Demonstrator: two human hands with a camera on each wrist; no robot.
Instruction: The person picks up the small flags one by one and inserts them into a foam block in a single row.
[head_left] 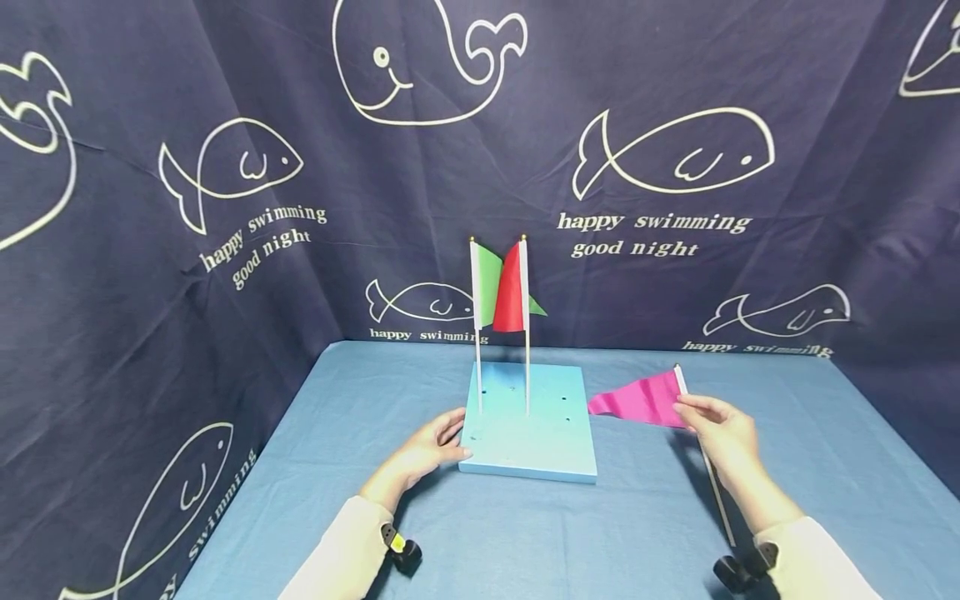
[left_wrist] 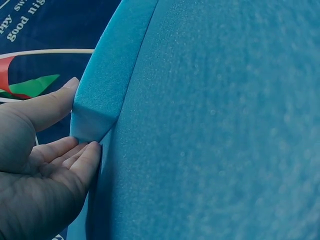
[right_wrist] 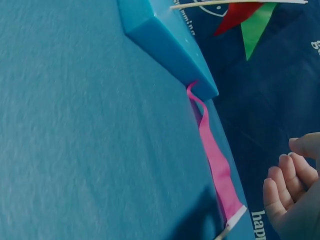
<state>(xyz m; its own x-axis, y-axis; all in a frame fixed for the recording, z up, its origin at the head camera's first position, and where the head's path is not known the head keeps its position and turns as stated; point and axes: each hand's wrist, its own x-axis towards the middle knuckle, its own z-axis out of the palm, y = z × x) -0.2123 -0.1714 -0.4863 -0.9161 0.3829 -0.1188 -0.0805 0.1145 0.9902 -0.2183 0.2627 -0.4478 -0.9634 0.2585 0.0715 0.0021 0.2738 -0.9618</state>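
A flat blue board (head_left: 528, 446) lies on the table. My left hand (head_left: 420, 454) holds its near left corner. In the left wrist view the thumb (left_wrist: 67, 95) is at the top edge of the board and the fingertips are against its side. A green flag (head_left: 487, 283) and a red flag (head_left: 510, 292) stand upright in the board on thin sticks. To the right, a pink pennant (head_left: 641, 400) lies on the cloth, its tip by the board. My right hand (head_left: 723, 433) hovers over its stick; in the right wrist view the loosely bent fingers (right_wrist: 280, 185) are apart from it.
Several small holes dot the top of the board. Blue cloth (head_left: 322, 467) covers the table. A dark curtain (head_left: 420, 183) with white fish drawings hangs behind and along the sides. Each wrist carries a small black camera (head_left: 405, 557).
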